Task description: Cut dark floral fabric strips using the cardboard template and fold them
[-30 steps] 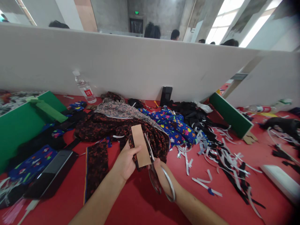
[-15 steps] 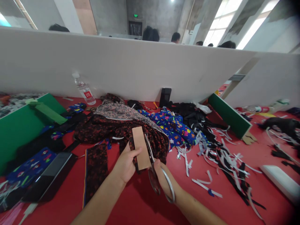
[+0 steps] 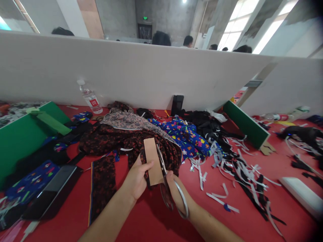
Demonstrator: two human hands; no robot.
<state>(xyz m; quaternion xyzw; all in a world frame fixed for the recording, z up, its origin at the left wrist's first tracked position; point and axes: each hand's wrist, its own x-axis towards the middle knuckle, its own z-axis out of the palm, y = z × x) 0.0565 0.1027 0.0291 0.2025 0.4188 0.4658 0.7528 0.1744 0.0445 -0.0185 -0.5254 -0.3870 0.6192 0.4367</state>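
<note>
One tan card point(image 3: 153, 162) sits pinched against dark floral cloth point(image 3: 142, 156) by the left hand point(image 3: 137, 178) — right hand point(image 3: 175, 189) gripping scissors point(image 3: 163, 164) alongside.

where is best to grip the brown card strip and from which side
Probably the left long edge of the brown card strip, coming from the left, thumb on its flat face, as the left hand has it. That edge is straight and the broad face looks toward the camera; the scissors run along its right edge, so a grip there looks risky.
</note>
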